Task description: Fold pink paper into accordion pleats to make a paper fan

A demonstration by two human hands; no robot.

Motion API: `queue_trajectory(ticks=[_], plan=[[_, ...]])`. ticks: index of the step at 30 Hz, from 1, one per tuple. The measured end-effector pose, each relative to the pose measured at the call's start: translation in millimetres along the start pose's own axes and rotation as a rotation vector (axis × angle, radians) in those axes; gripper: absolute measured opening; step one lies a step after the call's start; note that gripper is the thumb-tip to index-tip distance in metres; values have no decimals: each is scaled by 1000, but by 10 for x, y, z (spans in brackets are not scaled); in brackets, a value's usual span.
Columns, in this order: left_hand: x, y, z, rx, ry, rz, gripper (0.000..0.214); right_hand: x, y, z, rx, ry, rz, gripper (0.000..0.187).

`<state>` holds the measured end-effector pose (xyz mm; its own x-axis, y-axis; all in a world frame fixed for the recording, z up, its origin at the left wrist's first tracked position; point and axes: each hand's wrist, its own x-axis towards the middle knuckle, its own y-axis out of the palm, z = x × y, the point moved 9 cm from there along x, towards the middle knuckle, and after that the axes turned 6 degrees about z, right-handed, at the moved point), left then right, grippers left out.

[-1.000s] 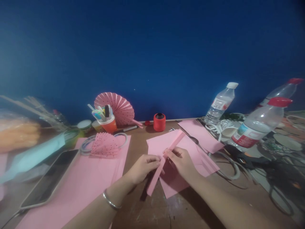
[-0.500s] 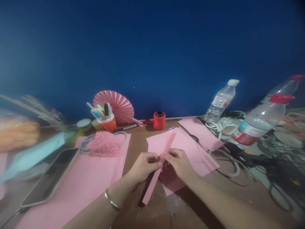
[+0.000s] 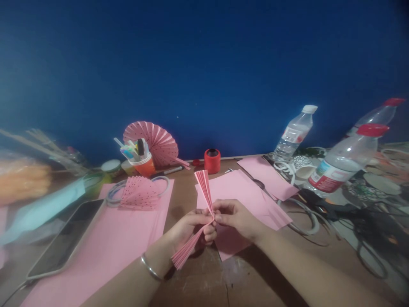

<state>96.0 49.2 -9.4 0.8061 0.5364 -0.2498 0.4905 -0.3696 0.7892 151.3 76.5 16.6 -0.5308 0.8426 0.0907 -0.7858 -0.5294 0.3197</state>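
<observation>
Paper strip (image 3: 206,189), straight moments ago in the head view, now bends sharply near its middle, pleated ends fanning slightly, above the table (image 3: 200,290). Left hand (image 3: 187,227) and right hand (image 3: 238,218) pinch the bend; apparently a cross-crease is forming.

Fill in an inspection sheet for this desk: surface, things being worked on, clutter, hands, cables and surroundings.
Surface: brown table, pale scuffs near the front.
Work: pleated pink paper, bent at its middle, both ends fanning out.
Clutter: pink sheets, phone, orange pen cup, dotted pink fan, red container, white-capped bottle, red-capped bottles.
Hands: left hand and right hand both pinch the pleated pink paper near its bend.
Cables: cord at the phone's near end; dark tangle on the right, apparently cables, too blurred to separate.
Surroundings: blue wall behind; other people, nothing seen.
</observation>
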Motion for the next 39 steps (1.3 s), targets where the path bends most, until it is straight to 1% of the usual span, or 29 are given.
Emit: queue_trajectory(ticks=[2,3,5,7,8,10,12,14,16,20,21,25,29,34,37,39], plan=[[-27,20,40,-7,-66,8,3,-4,20,-6,16,3,33,16],[-37,35,42,2,-78,20,4,-8,32,-4,27,-3,47,16],[-45,64,13,41,-58,44,6,-20,67,16,75,-30,70,17],[-43,65,-71,93,38,30,13,-34,105,52,175,-74,71,19],[-45,50,-131,122,109,1,14,-40,118,72,233,-101,59,20],[-62,25,-254,195,266,-65,6,-49,140,106,339,-151,27,19],[-87,44,-348,271,404,-90,13,-53,156,123,408,-187,1,17],[-94,92,-378,321,477,-63,19,-52,155,106,431,-191,-24,16],[-93,118,-381,332,512,-36,18,-51,137,67,424,-175,-49,16],[-104,83,-390,332,547,-53,30,-51,113,20,382,-162,-50,16],[-107,81,-395,350,554,-55,30,-50,115,15,371,-162,-42,15],[-125,107,-423,459,582,-48,10,-41,113,-3,340,-160,-32,13],[-142,148,-450,534,594,-49,9,-39,127,-18,327,-147,-19,14],[-152,145,-470,588,577,-92,8,-38,149,-54,351,-121,-19,19],[-136,145,-452,583,545,-73,7,-36,152,-54,346,-125,-19,21],[-136,152,-455,595,549,-62,6,-37,143,-38,325,-136,-14,21]])
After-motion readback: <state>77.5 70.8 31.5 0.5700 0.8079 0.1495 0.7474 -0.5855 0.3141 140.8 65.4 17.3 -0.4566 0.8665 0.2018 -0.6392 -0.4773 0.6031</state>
